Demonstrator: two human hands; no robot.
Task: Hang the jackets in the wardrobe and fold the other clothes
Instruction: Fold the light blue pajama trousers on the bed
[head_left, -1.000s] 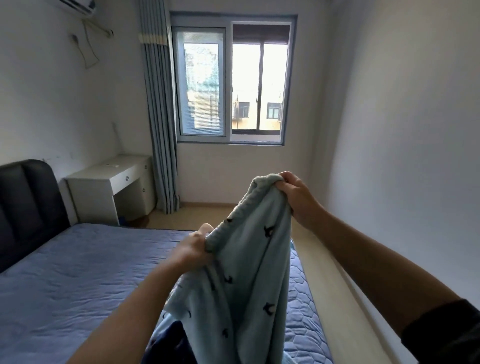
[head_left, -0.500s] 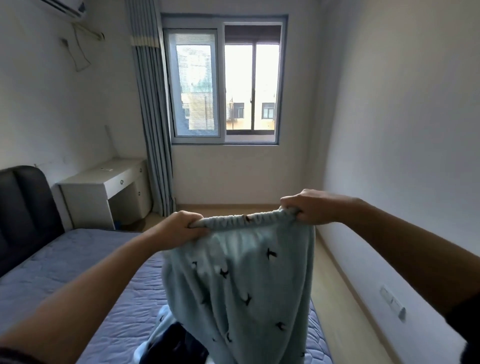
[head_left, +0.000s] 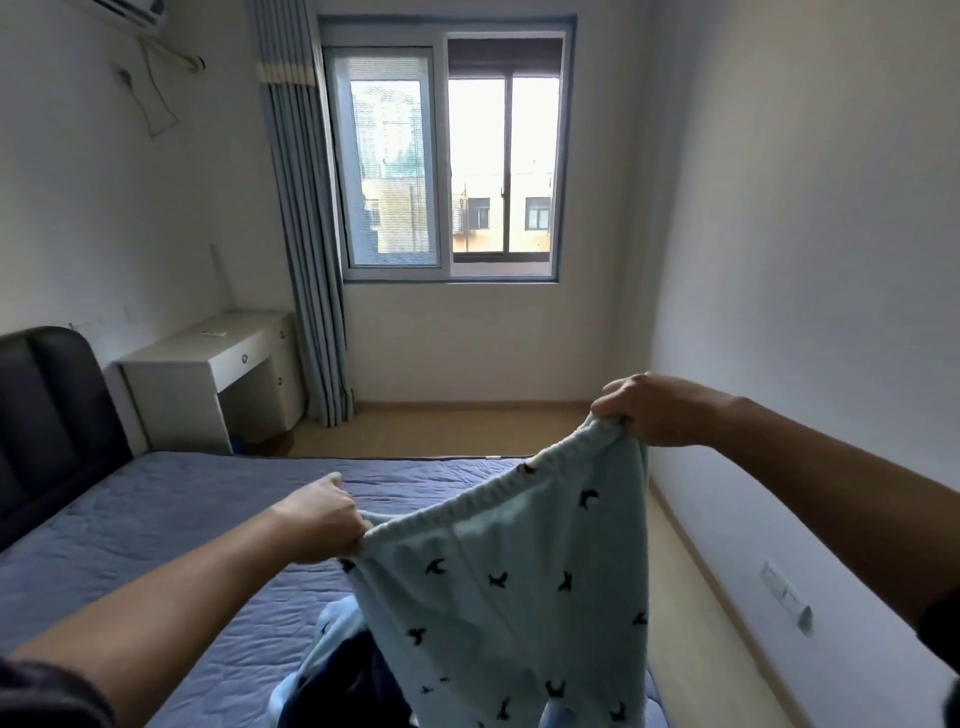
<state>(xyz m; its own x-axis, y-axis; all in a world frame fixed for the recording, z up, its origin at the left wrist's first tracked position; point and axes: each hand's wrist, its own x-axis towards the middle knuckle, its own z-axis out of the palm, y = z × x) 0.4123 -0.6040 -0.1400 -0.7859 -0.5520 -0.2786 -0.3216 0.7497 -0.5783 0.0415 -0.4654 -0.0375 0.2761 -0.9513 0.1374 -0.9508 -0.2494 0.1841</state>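
Lowered since half a second ago, your left hand (head_left: 322, 519) tilts the waistband. Both hands pinch it with curled fingers, the right hand (head_left: 655, 410) higher. One pair of bird-print pyjama trousers (head_left: 509, 587) hangs over one dark garment (head_left: 353, 691), above one bed (head_left: 156, 519), spread and seemingly ready to lay down for folding. Beyond: one desk (head_left: 208, 358), one window (head_left: 452, 156).

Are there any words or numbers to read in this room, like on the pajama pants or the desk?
None can be read.
The light blue pajama pants carry only small dark bird shapes, no letters.
The small flat thing on the white desk is too small to tell.
The air conditioner shows no legible label.
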